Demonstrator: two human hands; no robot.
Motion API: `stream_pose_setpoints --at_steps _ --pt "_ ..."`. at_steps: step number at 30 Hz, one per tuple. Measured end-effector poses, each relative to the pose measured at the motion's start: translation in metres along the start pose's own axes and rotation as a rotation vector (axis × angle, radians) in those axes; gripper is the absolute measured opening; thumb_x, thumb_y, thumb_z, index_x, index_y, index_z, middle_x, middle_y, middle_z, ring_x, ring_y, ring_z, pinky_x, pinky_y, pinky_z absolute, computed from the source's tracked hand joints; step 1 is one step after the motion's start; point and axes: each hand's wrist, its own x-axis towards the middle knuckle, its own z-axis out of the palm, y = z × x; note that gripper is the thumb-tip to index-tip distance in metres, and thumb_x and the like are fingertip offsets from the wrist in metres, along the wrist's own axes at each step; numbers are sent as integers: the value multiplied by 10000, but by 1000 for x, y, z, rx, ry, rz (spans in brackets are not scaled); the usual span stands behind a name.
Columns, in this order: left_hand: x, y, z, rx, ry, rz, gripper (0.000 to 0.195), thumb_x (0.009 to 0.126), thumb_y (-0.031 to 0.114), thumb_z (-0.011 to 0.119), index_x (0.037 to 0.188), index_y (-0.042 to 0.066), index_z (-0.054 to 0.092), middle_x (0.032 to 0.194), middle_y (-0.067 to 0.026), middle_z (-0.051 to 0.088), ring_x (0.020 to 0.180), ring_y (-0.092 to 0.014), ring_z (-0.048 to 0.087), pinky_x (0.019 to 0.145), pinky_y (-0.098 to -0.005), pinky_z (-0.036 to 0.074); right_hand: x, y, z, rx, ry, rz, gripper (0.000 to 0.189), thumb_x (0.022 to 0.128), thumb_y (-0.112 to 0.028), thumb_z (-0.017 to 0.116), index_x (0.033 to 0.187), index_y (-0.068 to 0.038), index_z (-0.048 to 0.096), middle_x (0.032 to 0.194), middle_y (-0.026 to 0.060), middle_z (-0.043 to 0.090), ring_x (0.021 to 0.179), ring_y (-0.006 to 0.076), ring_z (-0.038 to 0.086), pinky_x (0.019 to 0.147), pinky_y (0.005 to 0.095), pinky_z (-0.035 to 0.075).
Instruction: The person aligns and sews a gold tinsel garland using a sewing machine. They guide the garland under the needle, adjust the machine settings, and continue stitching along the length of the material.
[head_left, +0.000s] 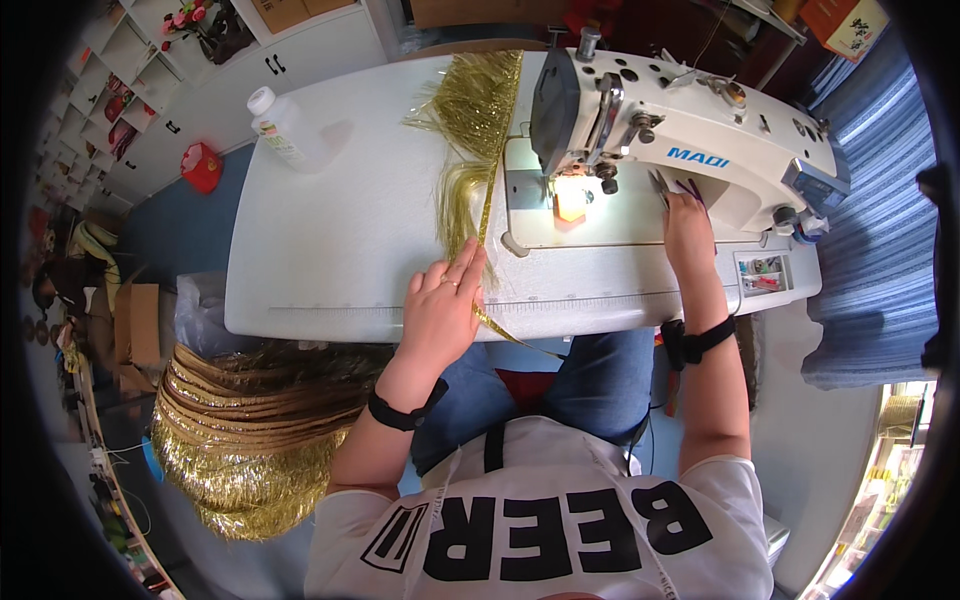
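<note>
My left hand lies flat on the white sewing table, fingertips pressing on a gold metallic fringe trim. The trim's long strands spread to the left of its band, and the band's narrow tail runs past my hand and hangs over the front edge. Under the arm of the industrial sewing machine, my right hand has its fingers around small scissors. The blades point away from me, and purple parts show beside the fingers. The lit needle area is left of that hand.
A translucent plastic bottle stands at the table's far left. A small tray of bobbins and bits is set into the right end. Gold fringe bundles hang at my lower left, near a cardboard box. A blue curtain borders the right.
</note>
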Motion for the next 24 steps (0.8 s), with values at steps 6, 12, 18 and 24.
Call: stream_pose_setpoints --at_steps 6,12,18,24 --pt "-34 8 -14 -100 181 -1 482 918 197 707 1394 134 660 977 -15 591 896 -217 566 813 -385 426 -10 -4 -14 146 10 10 103 959 -68 607 919 27 597 956 204 691 763 382 667 704 451 552" --pt "-45 28 -1 -412 304 92 456 850 32 741 1298 112 714 923 -23 640 800 -222 619 737 -360 474 -52 -47 -46 915 -160 199 96 1083 -81 479 1058 10 462 886 155 707 593 173 614 550 321 499" --pt "-61 57 3 -1121 38 -190 312 1008 -64 515 1277 -7 662 1123 -141 732 984 -235 726 934 -355 543 -78 -82 -68 1046 -304 202 173 1098 -97 473 1179 27 561 836 76 685 617 87 466 603 265 429" --pt "-54 59 -2 -1643 12 -395 267 1079 22 477 1294 -17 632 1131 -125 729 884 -132 682 789 -267 535 -111 -108 -65 1386 -492 334 207 1015 -134 692 1151 23 699 941 38 738 945 108 678 880 280 536"
